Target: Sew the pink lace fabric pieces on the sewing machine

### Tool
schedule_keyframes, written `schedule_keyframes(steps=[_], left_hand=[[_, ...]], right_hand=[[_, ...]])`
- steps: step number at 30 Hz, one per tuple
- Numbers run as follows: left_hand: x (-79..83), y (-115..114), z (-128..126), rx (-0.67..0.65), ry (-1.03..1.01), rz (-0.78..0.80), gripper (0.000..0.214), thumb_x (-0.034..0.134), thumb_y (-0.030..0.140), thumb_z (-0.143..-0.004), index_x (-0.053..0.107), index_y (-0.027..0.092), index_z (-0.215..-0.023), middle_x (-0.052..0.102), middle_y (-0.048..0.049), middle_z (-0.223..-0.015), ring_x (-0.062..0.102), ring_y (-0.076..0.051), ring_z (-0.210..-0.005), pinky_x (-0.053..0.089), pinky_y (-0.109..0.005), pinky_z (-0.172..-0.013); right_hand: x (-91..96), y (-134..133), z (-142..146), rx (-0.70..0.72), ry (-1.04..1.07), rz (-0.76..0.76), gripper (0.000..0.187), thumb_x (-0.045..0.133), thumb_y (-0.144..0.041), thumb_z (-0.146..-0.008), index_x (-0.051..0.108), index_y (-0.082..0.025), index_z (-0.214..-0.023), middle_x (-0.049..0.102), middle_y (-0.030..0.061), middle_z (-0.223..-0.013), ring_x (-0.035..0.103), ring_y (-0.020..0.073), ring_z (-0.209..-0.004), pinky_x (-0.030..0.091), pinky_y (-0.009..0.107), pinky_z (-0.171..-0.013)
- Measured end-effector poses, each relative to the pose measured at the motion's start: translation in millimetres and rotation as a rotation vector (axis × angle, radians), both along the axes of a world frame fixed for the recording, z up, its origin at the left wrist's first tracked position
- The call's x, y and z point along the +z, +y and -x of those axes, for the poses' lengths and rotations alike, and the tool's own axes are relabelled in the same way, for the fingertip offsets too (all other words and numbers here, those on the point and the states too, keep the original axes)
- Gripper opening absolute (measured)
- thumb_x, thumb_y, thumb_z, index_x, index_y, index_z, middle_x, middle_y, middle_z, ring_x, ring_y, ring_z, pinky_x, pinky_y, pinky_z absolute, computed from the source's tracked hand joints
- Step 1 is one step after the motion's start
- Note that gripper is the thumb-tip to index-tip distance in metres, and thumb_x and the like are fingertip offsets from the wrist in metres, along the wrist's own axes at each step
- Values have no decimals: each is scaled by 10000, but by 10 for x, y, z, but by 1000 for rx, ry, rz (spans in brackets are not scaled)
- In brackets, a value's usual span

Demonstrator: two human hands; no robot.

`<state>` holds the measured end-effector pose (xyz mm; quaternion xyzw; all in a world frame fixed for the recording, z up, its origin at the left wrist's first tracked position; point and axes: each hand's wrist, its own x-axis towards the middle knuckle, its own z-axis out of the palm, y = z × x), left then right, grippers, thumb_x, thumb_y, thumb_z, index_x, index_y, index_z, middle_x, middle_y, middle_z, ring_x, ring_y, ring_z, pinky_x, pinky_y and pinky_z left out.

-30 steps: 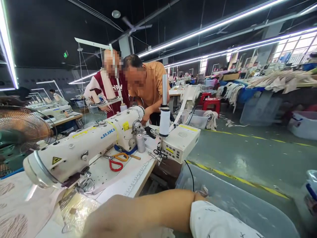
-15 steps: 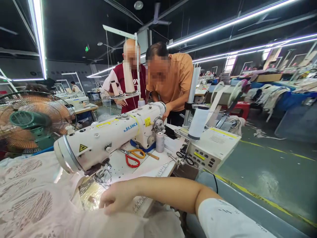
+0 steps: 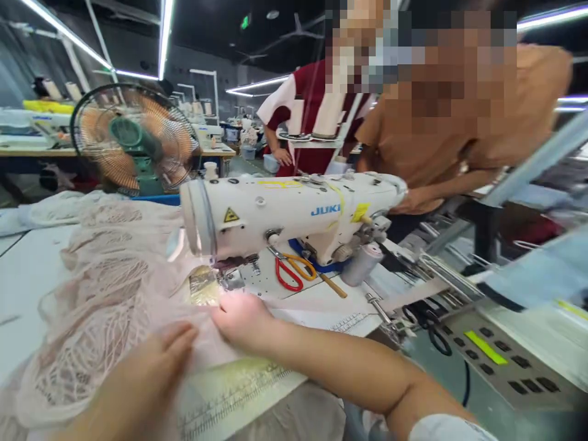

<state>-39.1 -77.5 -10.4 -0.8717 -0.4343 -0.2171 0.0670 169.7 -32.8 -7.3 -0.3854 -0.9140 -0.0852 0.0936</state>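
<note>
A pale pink lace fabric (image 3: 105, 288) is spread over the sewing table in front of the white JUKI sewing machine (image 3: 294, 211). My right hand (image 3: 241, 318) rests on the fabric just in front of the needle area (image 3: 229, 275), fingers bent down onto the cloth. My left hand (image 3: 147, 373) lies flat on the fabric lower left, fingers stretched out; it is blurred by motion.
Red and orange scissors (image 3: 294, 272) and a thread spool (image 3: 361, 266) lie behind the machine. Two people (image 3: 413, 135) lean over its far end. A green floor fan (image 3: 133, 141) stands at the back left. A control box (image 3: 500, 355) sits at the right.
The view has swung left and down. My right hand slid toward the needle. My left hand has come into view on the fabric.
</note>
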Motion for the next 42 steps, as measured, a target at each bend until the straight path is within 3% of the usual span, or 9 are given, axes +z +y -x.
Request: schedule_keyframes(steps=[3,6,13,16,23,28,33,36,42], left_hand=[[-141,-26,-305,-171,110,43,390,310,196,-926,587,154,-1198,630,-108,-1230,616,-213,-1084,529,-310,-900],[-74,6,-403,-159,212,39,376,343,197,-926,583,103,-1201,609,-142,-1254,571,-250,-1150,495,-368,-965],[226,113,-478,48,337,206,378,520,318,-883,580,131,-1206,635,-141,-1067,580,-298,-960,513,-445,-816],[261,213,-534,162,357,216,391,481,400,-901,594,168,-1194,624,-114,-934,576,-287,-813,496,-415,-663],[362,299,-402,337,465,207,400,356,395,-943,688,177,-981,622,-102,-839,594,-261,-721,443,-356,-596],[351,347,-476,173,288,307,346,348,255,-918,616,159,-722,580,-88,-852,561,-196,-728,447,-310,-611],[204,368,-487,-86,136,253,341,319,243,-934,639,135,-974,640,-112,-1028,586,-224,-949,497,-349,-819],[151,381,-467,-67,143,195,361,367,302,-944,619,109,-1115,619,-149,-1195,555,-270,-1105,479,-402,-922],[197,476,-527,-17,204,238,385,407,342,-932,635,85,-1105,633,-179,-1167,590,-306,-1044,497,-435,-873]], right_hand=[[20,-106,-134,26,-34,45,77,553,-130,-815,628,-145,-812,612,73,-756,563,198,-703,416,269,-511],[-5,-248,-362,92,-7,68,93,545,-103,-827,620,-141,-868,639,77,-859,581,203,-781,474,296,-628],[-199,-547,-723,168,232,42,324,428,-102,-844,584,-109,-1129,616,143,-1179,549,240,-1054,484,373,-869],[-216,-563,-699,157,228,59,388,394,-120,-860,553,-87,-1212,599,161,-1222,529,246,-1111,475,397,-910],[-196,-488,-474,233,260,-7,326,382,-152,-908,588,-86,-1151,625,134,-1211,541,246,-1124,476,390,-917],[-193,-462,-385,252,270,4,309,399,-174,-925,569,-91,-1170,616,134,-1223,529,235,-1139,465,401,-933],[-227,-462,-413,265,303,35,295,406,-159,-908,567,-99,-1148,627,127,-1177,527,218,-1121,455,390,-938],[-246,-476,-439,246,308,52,316,426,-186,-903,548,-101,-1182,600,123,-1235,493,240,-1169,435,409,-954],[-205,-495,-442,132,311,133,355,457,-251,-902,510,-171,-1244,597,78,-1248,478,244,-1157,390,432,-970]])
